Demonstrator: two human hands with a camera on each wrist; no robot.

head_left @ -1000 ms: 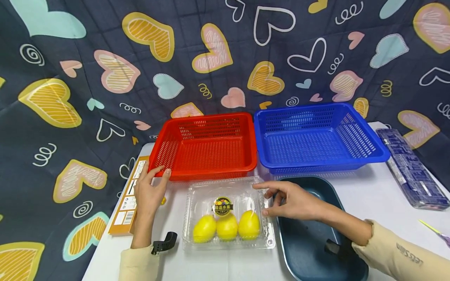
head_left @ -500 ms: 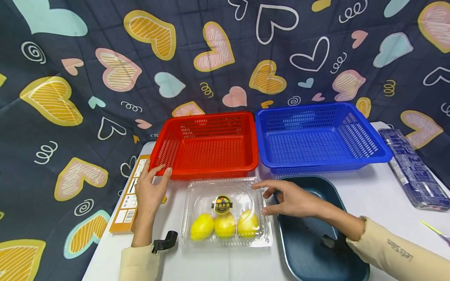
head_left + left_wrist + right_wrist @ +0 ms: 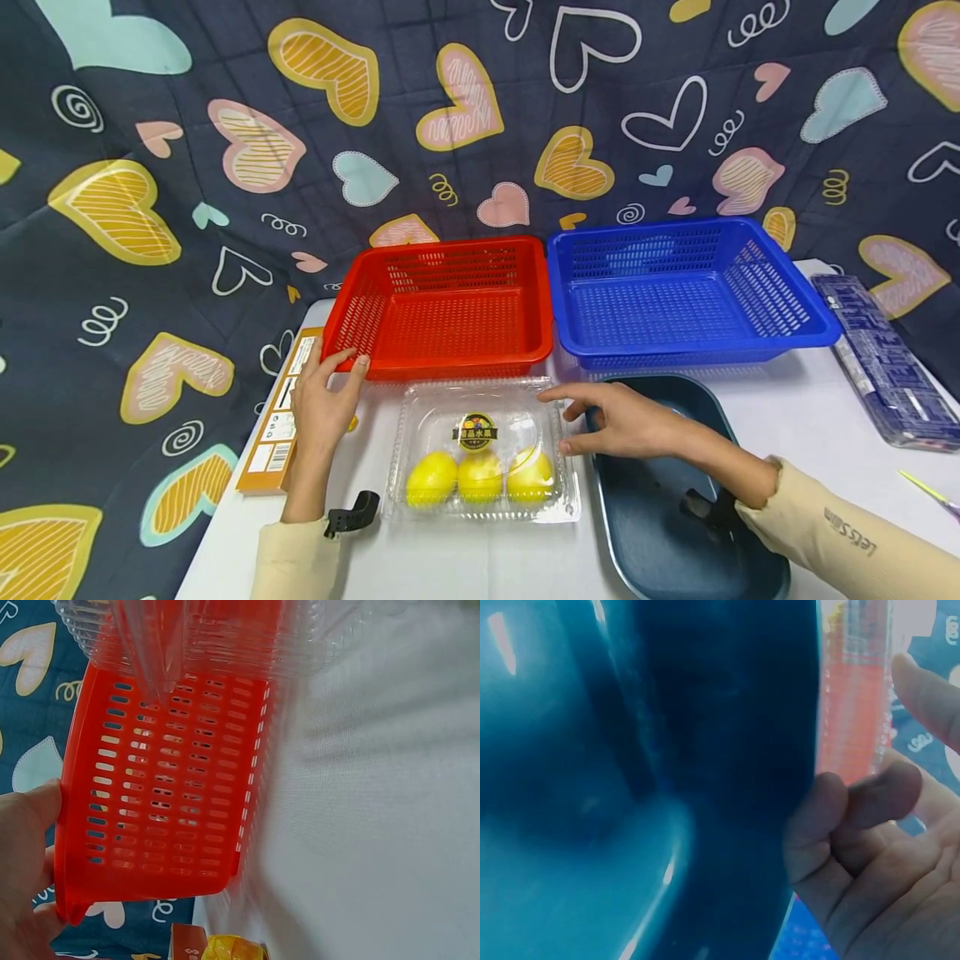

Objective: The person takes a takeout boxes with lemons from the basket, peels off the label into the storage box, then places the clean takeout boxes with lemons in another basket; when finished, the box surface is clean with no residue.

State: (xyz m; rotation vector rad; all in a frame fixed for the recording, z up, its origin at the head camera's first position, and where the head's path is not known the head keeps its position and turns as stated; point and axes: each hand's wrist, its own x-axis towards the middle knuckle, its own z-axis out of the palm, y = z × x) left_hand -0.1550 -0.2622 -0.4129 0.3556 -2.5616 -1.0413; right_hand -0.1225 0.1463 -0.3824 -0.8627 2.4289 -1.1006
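White table (image 3: pixel 517 562) | dark tray (image 3: pixel 652 533) below right hand (image 3: pixel 618 425) | clear box (image 3: pixel 431 408) beside

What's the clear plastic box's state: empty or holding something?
Holding something: the head view shows three yellow fruits in a row inside the clear plastic box, seen through its plastic.

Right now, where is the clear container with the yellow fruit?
In the head view, the clear container sits on the white table below centre, in front of the red basket. The right hand and dark teal tray are to its right.
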